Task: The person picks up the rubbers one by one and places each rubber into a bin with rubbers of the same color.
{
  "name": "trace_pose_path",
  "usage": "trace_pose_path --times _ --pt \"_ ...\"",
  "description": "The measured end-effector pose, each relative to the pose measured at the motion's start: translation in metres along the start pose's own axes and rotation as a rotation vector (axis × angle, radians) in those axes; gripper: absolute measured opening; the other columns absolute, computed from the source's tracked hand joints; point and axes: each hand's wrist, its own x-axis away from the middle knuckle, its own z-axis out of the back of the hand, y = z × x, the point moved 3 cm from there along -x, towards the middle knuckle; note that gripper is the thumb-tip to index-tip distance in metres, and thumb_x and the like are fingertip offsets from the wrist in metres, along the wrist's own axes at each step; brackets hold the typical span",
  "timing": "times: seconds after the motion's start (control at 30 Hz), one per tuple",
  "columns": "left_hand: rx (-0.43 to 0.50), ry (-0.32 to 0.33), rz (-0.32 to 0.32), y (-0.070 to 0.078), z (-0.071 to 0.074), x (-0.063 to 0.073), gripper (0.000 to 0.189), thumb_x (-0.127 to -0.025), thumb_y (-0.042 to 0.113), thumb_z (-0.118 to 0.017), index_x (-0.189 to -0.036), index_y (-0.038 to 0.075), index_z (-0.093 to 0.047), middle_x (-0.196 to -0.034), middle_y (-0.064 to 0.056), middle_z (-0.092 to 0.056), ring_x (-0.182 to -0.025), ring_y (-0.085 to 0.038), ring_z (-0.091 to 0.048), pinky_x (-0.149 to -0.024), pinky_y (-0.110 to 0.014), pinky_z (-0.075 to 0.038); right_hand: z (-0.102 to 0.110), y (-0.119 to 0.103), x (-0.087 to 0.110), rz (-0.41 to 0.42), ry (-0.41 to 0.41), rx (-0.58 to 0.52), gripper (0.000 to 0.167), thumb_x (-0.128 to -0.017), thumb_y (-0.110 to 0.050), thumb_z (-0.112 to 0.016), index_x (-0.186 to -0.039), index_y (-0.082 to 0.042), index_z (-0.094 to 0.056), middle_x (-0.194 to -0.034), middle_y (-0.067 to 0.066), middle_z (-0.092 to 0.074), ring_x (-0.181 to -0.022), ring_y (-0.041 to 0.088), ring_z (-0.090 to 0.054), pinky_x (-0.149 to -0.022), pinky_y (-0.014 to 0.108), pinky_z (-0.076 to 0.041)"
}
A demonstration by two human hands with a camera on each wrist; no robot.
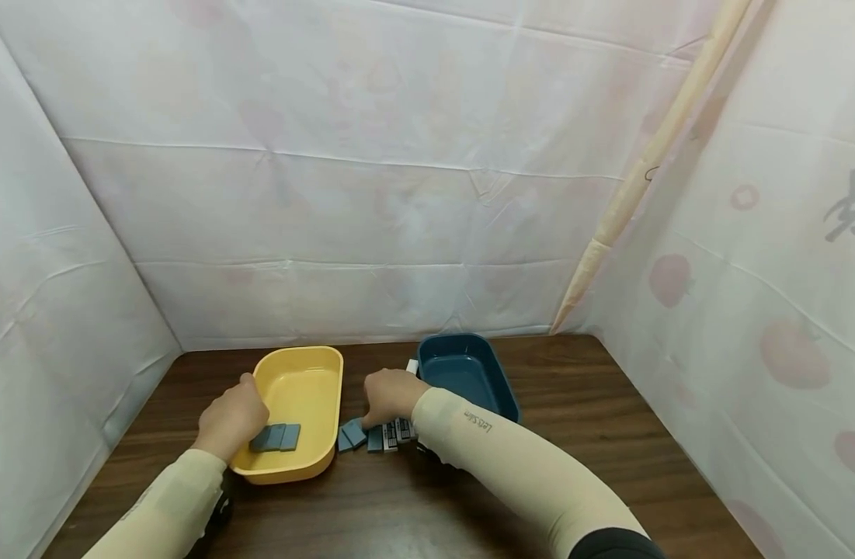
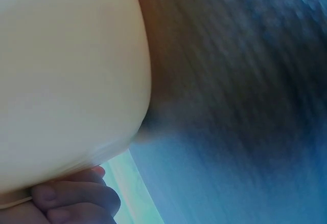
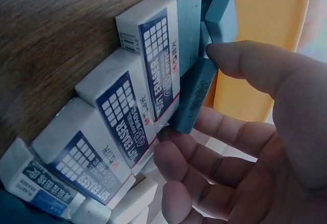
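Note:
My left hand (image 1: 233, 419) grips the left rim of a yellow plastic tray (image 1: 301, 392). In the left wrist view its curled fingers (image 2: 84, 201) show under the tray's pale wall (image 2: 71, 81). Inside the tray, near its front, lie several blue-grey erasers (image 1: 290, 437). My right hand (image 1: 392, 394) is just right of the tray, over a row of erasers. Its thumb and a finger pinch a bare blue-grey eraser (image 3: 193, 98) in the right wrist view. Beside that one stand white-sleeved soft erasers (image 3: 153, 55) and more blue-grey ones (image 3: 222, 17).
A dark blue tray (image 1: 462, 365) stands at the back, right of the yellow one, partly hidden by my right forearm. A white piece (image 1: 412, 366) sits at its left edge. White printed sheets (image 1: 371, 217) wall in the brown wooden table (image 1: 553, 388) behind and at both sides.

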Motion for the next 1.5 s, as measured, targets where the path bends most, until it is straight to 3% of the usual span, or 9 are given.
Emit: trace_pose_path --times 0.37,0.53,0.63,0.73,0.83,0.97,1.13,1.33,1.5 --pt "-0.006 0.001 0.011 0.001 0.0 0.0 0.063 -0.109 0.009 -0.048 -0.16 -0.023 -0.027 -0.098 -0.029 -0.071 -0.074 -0.036 -0.067 -0.062 -0.046 -0.054 0.002 0.0 -0.001 -0.005 0.003 0.004 0.03 -0.098 -0.041 -0.088 -0.086 -0.021 -0.069 -0.074 -0.004 -0.066 -0.062 0.014 -0.059 -0.059 0.031 -0.049" --pt "0.001 0.001 0.005 0.0 -0.001 0.0 0.063 -0.109 0.009 -0.049 -0.159 -0.024 -0.027 -0.097 -0.029 -0.071 -0.073 -0.035 -0.067 -0.061 -0.046 -0.054 0.015 -0.002 0.002 -0.013 0.042 -0.007 0.026 -0.1 -0.04 -0.086 -0.09 -0.021 -0.071 -0.077 -0.006 -0.069 -0.064 0.013 -0.061 -0.061 0.031 -0.052" --pt "-0.001 0.004 0.009 0.001 0.0 0.0 0.063 -0.109 0.009 -0.048 -0.159 -0.023 -0.027 -0.097 -0.028 -0.071 -0.072 -0.035 -0.067 -0.061 -0.046 -0.054 0.026 -0.005 0.003 -0.005 0.074 -0.039 0.028 -0.099 -0.036 -0.084 -0.082 -0.022 -0.068 -0.07 -0.007 -0.061 -0.059 0.013 -0.054 -0.057 0.03 -0.047" --pt "-0.004 0.008 0.01 0.001 0.0 -0.001 0.062 -0.109 0.009 -0.049 -0.159 -0.022 -0.029 -0.097 -0.028 -0.071 -0.073 -0.035 -0.067 -0.062 -0.046 -0.054 0.037 -0.013 0.004 0.029 0.117 -0.07 0.039 -0.098 -0.032 -0.083 -0.068 -0.022 -0.059 -0.058 -0.008 -0.046 -0.051 0.011 -0.04 -0.051 0.028 -0.036" --pt "-0.007 0.009 0.011 0.001 0.0 0.0 0.061 -0.109 0.009 -0.049 -0.157 -0.023 -0.03 -0.096 -0.027 -0.071 -0.074 -0.036 -0.067 -0.062 -0.046 -0.054 0.044 -0.023 0.005 0.076 0.167 -0.087 0.047 -0.1 -0.033 -0.081 -0.066 -0.02 -0.051 -0.056 -0.008 -0.036 -0.049 0.01 -0.028 -0.051 0.027 -0.027" --pt "-0.013 0.008 0.015 0.001 0.001 -0.001 0.059 -0.109 0.009 -0.048 -0.156 -0.022 -0.031 -0.095 -0.027 -0.07 -0.074 -0.036 -0.067 -0.062 -0.046 -0.054 0.044 -0.04 0.004 0.164 0.189 -0.072 0.03 -0.107 -0.037 -0.077 -0.082 -0.023 -0.066 -0.069 -0.011 -0.052 -0.057 0.007 -0.042 -0.057 0.023 -0.036" --pt "-0.013 -0.001 0.014 0.001 0.0 -0.001 0.059 -0.11 0.01 -0.049 -0.156 -0.022 -0.031 -0.094 -0.026 -0.07 -0.074 -0.036 -0.066 -0.063 -0.046 -0.054 0.034 -0.064 -0.001 0.269 0.177 0.009 0.012 -0.108 -0.037 -0.077 -0.103 -0.026 -0.079 -0.09 -0.015 -0.071 -0.072 0.003 -0.061 -0.07 0.019 -0.05" --pt "-0.004 -0.009 0.015 0.001 0.0 0.002 0.056 -0.11 0.011 -0.049 -0.153 -0.022 -0.032 -0.09 -0.022 -0.067 -0.073 -0.035 -0.064 -0.063 -0.044 -0.052 0.017 -0.088 -0.008 0.293 0.171 0.167 0.02 -0.107 -0.041 -0.079 -0.095 -0.027 -0.072 -0.084 -0.015 -0.066 -0.074 0.004 -0.058 -0.067 0.02 -0.047" --pt "-0.003 -0.011 0.012 0.001 0.001 0.002 0.052 -0.11 0.01 -0.048 -0.149 -0.021 -0.035 -0.087 -0.02 -0.065 -0.072 -0.034 -0.064 -0.062 -0.043 -0.051 0.01 -0.102 -0.016 0.257 0.202 0.298 0.026 -0.105 -0.041 -0.081 -0.087 -0.029 -0.066 -0.076 -0.015 -0.061 -0.078 0.006 -0.055 -0.074 0.023 -0.045"
